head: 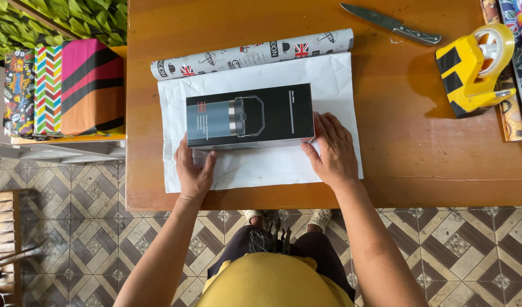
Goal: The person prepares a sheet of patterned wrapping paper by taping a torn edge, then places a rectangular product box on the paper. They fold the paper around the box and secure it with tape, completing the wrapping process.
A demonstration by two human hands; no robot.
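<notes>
Knife (390,24), yellow tape dispenser (472,68), wrapped boxes (64,86)

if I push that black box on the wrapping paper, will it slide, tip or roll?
The black box lies flat on a long side, so it probably won't tip or roll. Its glossy-looking card on the white sheet likely slides easily, perhaps dragging the thin, creased paper. The left hand and right hand steady its near edge.

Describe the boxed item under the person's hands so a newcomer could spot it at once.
On the orange wooden table a white sheet of wrapping paper lies unrolled. In its middle sits the black box, with the left hand and right hand at its near corners. It is the only dark oblong there, picturing a blue flask.
</notes>
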